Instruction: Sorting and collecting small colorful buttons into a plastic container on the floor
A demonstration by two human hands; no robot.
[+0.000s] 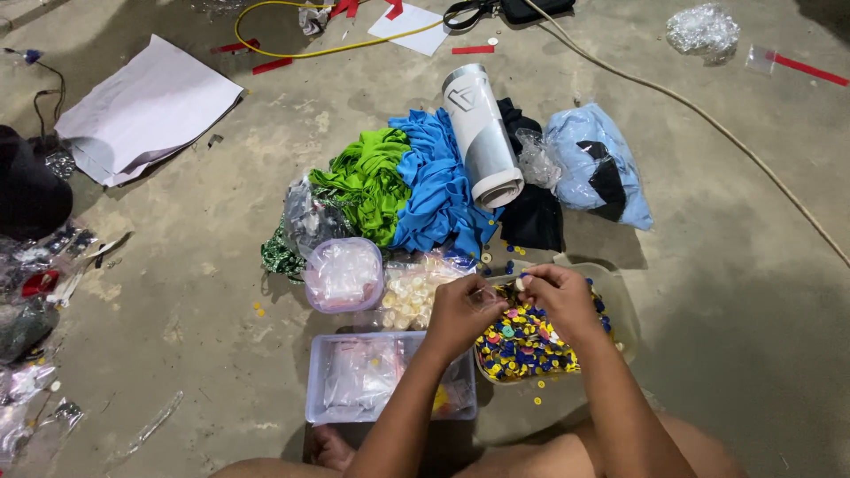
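My left hand [459, 312] and my right hand [560, 299] meet above a clear tub [622, 312] full of yellow, blue and red buttons [522, 343]. Both pinch a small clear plastic bag [492, 296] between the fingertips, and a pale button shows at my right fingertips. A rectangular clear box [323, 397] holding small plastic bags lies under my left forearm. A bag of white buttons [409, 296] sits just left of my left hand.
A round pink-rimmed container [343, 274] stands beside the white buttons. Green cloth [370, 181], blue cloth [437, 186], a rolled grey sheet [481, 133] and a bagged blue garment [595, 165] lie behind. Papers [146, 108], cables and scraps litter the concrete floor.
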